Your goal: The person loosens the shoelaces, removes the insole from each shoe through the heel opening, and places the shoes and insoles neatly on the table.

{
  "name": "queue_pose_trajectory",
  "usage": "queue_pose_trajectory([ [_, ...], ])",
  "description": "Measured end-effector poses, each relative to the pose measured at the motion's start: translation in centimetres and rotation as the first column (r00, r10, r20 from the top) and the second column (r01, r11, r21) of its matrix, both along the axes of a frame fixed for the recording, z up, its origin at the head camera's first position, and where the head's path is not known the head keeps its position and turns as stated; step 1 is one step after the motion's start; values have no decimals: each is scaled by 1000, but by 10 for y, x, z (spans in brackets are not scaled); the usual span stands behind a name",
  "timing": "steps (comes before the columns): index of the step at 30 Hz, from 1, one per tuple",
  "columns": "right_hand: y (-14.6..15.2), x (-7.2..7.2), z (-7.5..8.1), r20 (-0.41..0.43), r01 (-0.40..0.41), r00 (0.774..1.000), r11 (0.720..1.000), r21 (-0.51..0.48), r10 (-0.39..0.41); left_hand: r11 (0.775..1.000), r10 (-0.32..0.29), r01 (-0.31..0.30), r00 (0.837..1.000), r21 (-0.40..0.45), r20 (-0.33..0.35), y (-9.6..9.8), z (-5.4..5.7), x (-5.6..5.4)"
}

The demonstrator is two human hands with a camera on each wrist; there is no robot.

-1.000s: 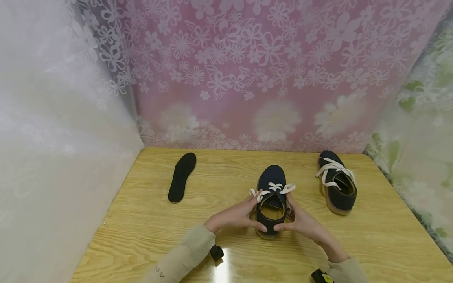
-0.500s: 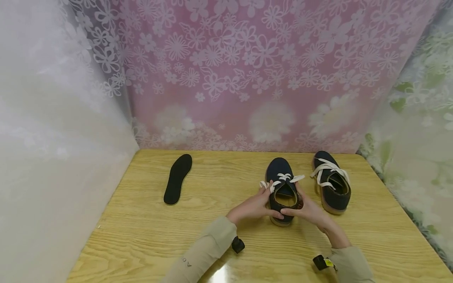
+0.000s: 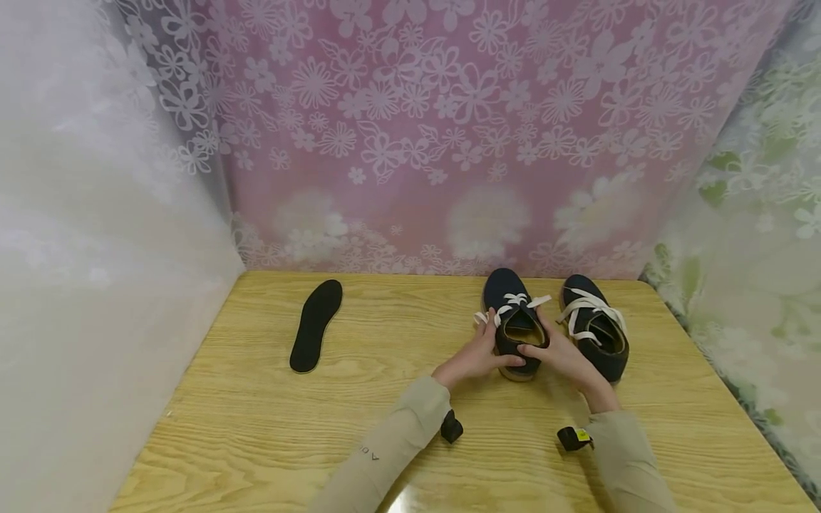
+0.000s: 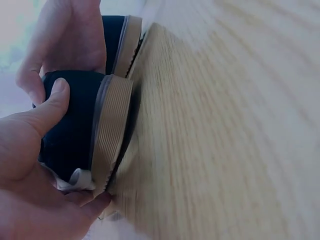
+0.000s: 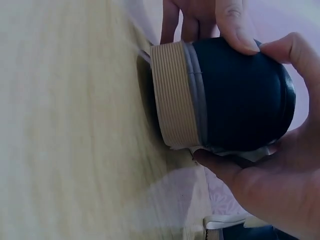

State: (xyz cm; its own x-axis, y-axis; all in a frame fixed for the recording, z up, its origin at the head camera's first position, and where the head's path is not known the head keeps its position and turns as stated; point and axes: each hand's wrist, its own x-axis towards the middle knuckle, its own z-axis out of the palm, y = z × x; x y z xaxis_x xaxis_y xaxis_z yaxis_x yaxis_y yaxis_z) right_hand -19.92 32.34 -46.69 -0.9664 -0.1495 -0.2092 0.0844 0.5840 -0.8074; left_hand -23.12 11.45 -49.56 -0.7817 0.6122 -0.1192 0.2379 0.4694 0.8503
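Both hands grip a dark navy sneaker (image 3: pixel 504 288) with white laces, its toe pointing to the back of the table. My left hand (image 3: pixel 477 354) holds its left side, thumb at the heel; my right hand (image 3: pixel 559 350) holds the right side, thumb likewise at the heel. In the left wrist view the tan ribbed sole (image 4: pixel 114 115) shows close over the wood, and in the right wrist view the heel (image 5: pixel 240 95) lies between the two hands. Just to the right stands a second navy sneaker (image 3: pixel 609 360), its white laces loose and partly over its opening.
A black insole (image 3: pixel 316 328) lies flat at the left of the wooden table (image 3: pixel 256 427). A pink flowered cloth (image 3: pixel 385 142) hangs along the back edge, close behind the shoes' toes. Pale cloths (image 3: pixel 757 235) enclose the sides.
Both hands have carried the held sneaker back and to the right, so it now stands close beside the second sneaker. The insole and second sneaker stay put; the view shifts slightly.
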Motion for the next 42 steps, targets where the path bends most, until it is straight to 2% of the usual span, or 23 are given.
queue_pose_trajectory([
  [5, -1, -6, -3, -5, 9, 1000, 999, 36, -9, 999, 31, -31, 1000, 23, 6, -5, -2, -5],
  [8, -4, 0, -2, 17, 21, 1000, 998, 51, -22, 998, 53, -53, 999, 22, 2, -11, -3, -4],
  [11, -5, 10, 3, 28, 44, 999, 995, 92, -46, 997, 74, -75, 997, -10, -36, -16, 0, -2],
  [14, -2, 22, 10, -60, 70, 996, 985, 159, -62, 994, 96, -100, 992, -44, -79, -21, 9, 1],
  [16, 2, 28, 15, -191, 108, 979, 974, 198, -69, 991, 106, -114, 989, -69, -107, -24, 17, 1],
  [18, 6, 34, 19, -345, 174, 934, 962, 209, -94, 987, 110, -122, 986, -101, -124, -28, 25, 2],
  [21, 14, 40, 23, -539, 299, 829, 932, 203, -149, 981, 94, -118, 984, -156, -151, -33, 35, 4],
  [22, 16, 43, 24, -589, 341, 792, 917, 205, -163, 979, 89, -115, 984, -170, -157, -34, 37, 4],
  [24, 22, 47, 26, -658, 405, 732, 889, 211, -177, 976, 81, -115, 981, -187, -177, -37, 42, 6],
  [26, 28, 49, 25, -704, 447, 690, 864, 232, -168, 977, 82, -118, 977, -178, -196, -40, 45, 7],
  [28, 34, 50, 24, -728, 472, 670, 841, 265, -146, 981, 86, -121, 972, -150, -220, -41, 47, 8],
  [31, 40, 52, 20, -730, 491, 673, 812, 316, -123, 991, 90, -112, 962, -73, -259, -42, 47, 8],
  [36, 47, 58, 15, -693, 503, 717, 748, 434, -79, 997, 76, -68, 946, 36, -315, -42, 48, 10],
  [38, 48, 60, 13, -684, 500, 727, 730, 467, -61, 997, 69, -50, 943, 66, -324, -42, 49, 12],
  [40, 50, 61, 10, -680, 498, 731, 726, 475, -56, 995, 63, -35, 941, 89, -332, -41, 50, 14],
  [42, 51, 63, 9, -675, 493, 735, 735, 465, -66, 995, 53, -20, 939, 99, -339, -41, 51, 16],
])
